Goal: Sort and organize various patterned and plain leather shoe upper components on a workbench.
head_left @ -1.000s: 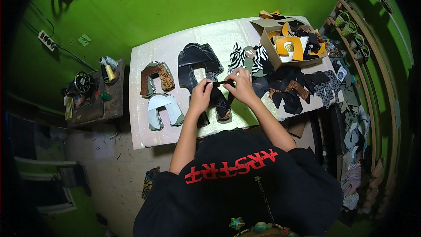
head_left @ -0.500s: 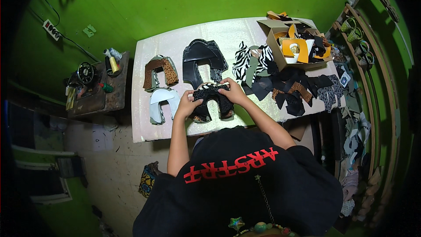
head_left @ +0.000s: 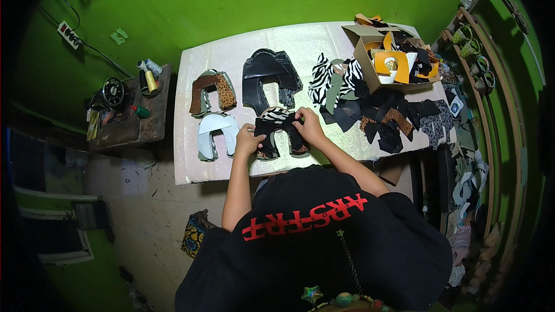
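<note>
My left hand [head_left: 247, 140] and my right hand [head_left: 308, 127] both grip a black arch-shaped cut piece [head_left: 277, 125], held over a small stack of zebra and leopard pieces [head_left: 276, 138] near the table's front edge. The left hand pinches its left leg, the right hand its right side. A black stack of arch pieces [head_left: 267, 78] lies just behind. To the left lie a brown and leopard stack [head_left: 211, 91] and a pale blue stack [head_left: 215, 134].
The white table [head_left: 231, 167] holds zebra-print pieces [head_left: 332, 78], a heap of dark scraps [head_left: 399, 118] and an open cardboard box [head_left: 393, 60] with orange pieces. A sewing machine [head_left: 113, 95] and thread cones stand on a side bench at left. Racks line the right wall.
Both hands came down from the black stack toward the front edge, carrying the black piece onto the patterned stack; the view also shifted slightly.
</note>
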The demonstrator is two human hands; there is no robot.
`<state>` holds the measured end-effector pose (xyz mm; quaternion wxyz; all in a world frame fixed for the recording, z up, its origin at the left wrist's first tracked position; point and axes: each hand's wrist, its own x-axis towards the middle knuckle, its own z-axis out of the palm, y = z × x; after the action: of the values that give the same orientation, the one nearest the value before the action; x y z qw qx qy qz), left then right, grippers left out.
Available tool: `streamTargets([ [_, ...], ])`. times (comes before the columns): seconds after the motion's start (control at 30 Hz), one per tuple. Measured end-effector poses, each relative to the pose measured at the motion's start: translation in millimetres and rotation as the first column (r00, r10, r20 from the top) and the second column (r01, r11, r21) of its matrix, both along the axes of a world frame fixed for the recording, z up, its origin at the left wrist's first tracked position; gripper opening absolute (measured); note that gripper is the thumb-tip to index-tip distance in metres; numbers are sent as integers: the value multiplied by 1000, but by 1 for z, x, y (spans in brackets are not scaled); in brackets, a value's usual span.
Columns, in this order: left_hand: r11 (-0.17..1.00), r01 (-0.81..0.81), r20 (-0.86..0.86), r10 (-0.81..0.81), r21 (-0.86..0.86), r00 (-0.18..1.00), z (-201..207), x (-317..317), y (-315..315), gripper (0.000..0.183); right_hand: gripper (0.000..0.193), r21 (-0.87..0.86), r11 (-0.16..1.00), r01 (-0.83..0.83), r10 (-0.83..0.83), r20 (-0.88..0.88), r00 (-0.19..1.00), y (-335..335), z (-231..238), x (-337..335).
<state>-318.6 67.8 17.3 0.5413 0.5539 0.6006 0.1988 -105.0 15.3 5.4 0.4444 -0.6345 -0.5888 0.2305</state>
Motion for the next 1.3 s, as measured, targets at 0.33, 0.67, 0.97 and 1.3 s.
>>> streamTargets([
  [0.33, 995, -30, -206, 48, 90, 977, 8, 1, -1, 24, 21, 44, 998, 44, -44, -15, 999, 0, 5, -11],
  [0.67, 845, 174, -556, 164, 505, 815, 24, 3, -18, 26, 24, -29, 997, 72, -71, 39, 997, -4, 5, -15],
  [0.97, 882, 244, -26, -255, 404, 966, 22, 40, -14, 17, 24, -65, 996, 64, -56, 112, 992, 1, 8, -8],
  [1.3, 866, 186, -56, -180, 464, 982, -9, 49, 0, 23, 30, -241, 886, 396, -338, 247, 908, 32, 3, 62],
])
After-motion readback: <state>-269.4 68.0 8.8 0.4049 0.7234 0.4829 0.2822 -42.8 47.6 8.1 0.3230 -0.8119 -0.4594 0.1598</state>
